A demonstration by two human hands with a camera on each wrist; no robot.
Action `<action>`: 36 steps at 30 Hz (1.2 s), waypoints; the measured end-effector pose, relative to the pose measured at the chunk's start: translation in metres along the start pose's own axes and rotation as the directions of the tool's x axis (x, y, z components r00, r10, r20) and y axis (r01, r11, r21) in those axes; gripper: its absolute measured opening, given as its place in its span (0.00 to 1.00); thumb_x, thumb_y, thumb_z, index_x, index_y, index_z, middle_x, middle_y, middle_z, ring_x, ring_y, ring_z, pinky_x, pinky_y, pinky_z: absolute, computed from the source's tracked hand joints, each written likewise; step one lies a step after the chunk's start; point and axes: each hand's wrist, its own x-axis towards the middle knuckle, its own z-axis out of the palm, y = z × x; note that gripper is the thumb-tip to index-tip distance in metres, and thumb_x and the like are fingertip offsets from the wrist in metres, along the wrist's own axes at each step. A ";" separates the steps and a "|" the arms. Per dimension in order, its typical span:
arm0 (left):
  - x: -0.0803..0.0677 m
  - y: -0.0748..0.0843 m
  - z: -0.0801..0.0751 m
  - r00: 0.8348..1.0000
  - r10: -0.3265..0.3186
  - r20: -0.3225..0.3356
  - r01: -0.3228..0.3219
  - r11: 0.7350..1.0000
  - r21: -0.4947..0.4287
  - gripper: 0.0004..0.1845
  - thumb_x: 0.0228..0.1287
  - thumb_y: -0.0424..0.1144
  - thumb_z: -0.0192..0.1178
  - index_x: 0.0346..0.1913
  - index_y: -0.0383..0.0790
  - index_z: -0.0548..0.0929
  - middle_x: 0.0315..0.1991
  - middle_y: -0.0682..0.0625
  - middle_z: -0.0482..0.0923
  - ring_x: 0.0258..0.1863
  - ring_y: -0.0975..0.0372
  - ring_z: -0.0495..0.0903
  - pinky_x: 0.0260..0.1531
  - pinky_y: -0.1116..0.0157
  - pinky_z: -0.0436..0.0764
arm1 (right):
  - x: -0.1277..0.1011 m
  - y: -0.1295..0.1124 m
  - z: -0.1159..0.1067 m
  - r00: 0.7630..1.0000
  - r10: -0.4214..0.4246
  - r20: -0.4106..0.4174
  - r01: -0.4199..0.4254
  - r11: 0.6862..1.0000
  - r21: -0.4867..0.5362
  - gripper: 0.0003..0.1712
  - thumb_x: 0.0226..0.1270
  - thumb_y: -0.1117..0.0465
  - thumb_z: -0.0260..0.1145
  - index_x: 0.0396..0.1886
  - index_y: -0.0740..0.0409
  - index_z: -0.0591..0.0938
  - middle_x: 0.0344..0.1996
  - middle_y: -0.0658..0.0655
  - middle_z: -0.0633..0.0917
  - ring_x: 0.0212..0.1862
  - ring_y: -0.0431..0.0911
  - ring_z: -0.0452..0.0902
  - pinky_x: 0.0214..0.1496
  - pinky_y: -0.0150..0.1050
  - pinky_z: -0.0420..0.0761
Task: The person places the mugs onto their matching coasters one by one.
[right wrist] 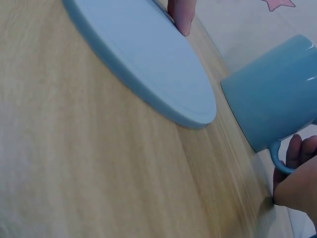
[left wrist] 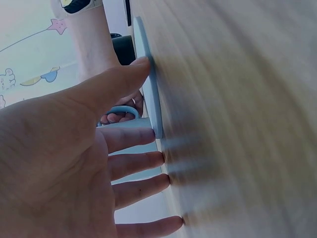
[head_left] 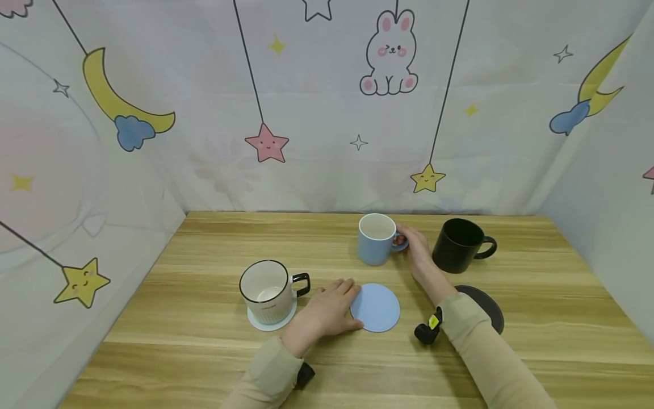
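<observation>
A light blue mug (head_left: pixel 374 244) stands upright behind a round light blue coaster (head_left: pixel 375 307). My right hand (head_left: pixel 416 248) grips the mug by its handle (right wrist: pixel 280 159), fingers curled through it. My left hand (head_left: pixel 332 308) rests at the coaster's left edge, its thumb (left wrist: pixel 133 73) and index finger touching the rim. The other left fingers (left wrist: pixel 141 191) are spread and straight, tips down at the table. In the right wrist view the coaster (right wrist: pixel 148 64) lies beside the mug, with a left fingertip at its far edge.
To the left, a white mug (head_left: pixel 265 289) with a black rim and handle stands on a pale coaster (head_left: pixel 268 325). At the right is a black mug (head_left: pixel 457 247); nearer, a black coaster (head_left: pixel 487 307) lies partly under the right sleeve. A printed curtain (head_left: pixel 317 187) borders the wooden table (head_left: pixel 368 375).
</observation>
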 end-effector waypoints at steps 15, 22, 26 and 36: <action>-0.003 0.003 -0.002 1.000 -0.012 0.017 0.012 1.000 0.001 0.41 0.60 0.59 0.61 0.72 0.44 0.63 0.73 0.46 0.60 0.73 0.53 0.60 0.63 0.44 0.69 | 0.002 0.002 -0.004 0.999 0.029 0.030 -0.028 1.000 -0.012 0.25 0.71 0.61 0.59 0.11 0.56 0.67 0.15 0.50 0.69 0.29 0.42 0.69 0.44 0.31 0.70; -0.003 0.003 -0.001 1.000 -0.013 0.017 0.013 1.000 0.006 0.41 0.61 0.59 0.61 0.72 0.44 0.63 0.74 0.46 0.60 0.73 0.53 0.60 0.63 0.44 0.69 | 0.002 0.003 -0.002 0.999 0.017 0.038 -0.018 0.999 0.032 0.26 0.71 0.62 0.58 0.10 0.56 0.67 0.14 0.49 0.68 0.29 0.42 0.69 0.44 0.31 0.69; -0.002 0.002 0.000 1.000 -0.017 0.023 0.017 1.000 0.008 0.41 0.62 0.60 0.60 0.72 0.44 0.62 0.74 0.47 0.59 0.74 0.53 0.59 0.64 0.44 0.68 | 0.001 0.004 -0.001 0.999 0.007 0.031 -0.009 0.998 0.064 0.26 0.71 0.63 0.57 0.10 0.57 0.66 0.14 0.50 0.68 0.29 0.42 0.68 0.43 0.31 0.68; 0.000 0.001 0.003 0.999 -0.021 0.033 0.020 1.000 0.005 0.41 0.62 0.61 0.59 0.73 0.45 0.61 0.75 0.47 0.58 0.74 0.53 0.58 0.65 0.44 0.67 | 0.001 0.003 0.001 0.999 0.022 0.030 -0.025 0.993 0.115 0.26 0.72 0.65 0.56 0.10 0.56 0.66 0.15 0.50 0.67 0.29 0.42 0.67 0.44 0.31 0.67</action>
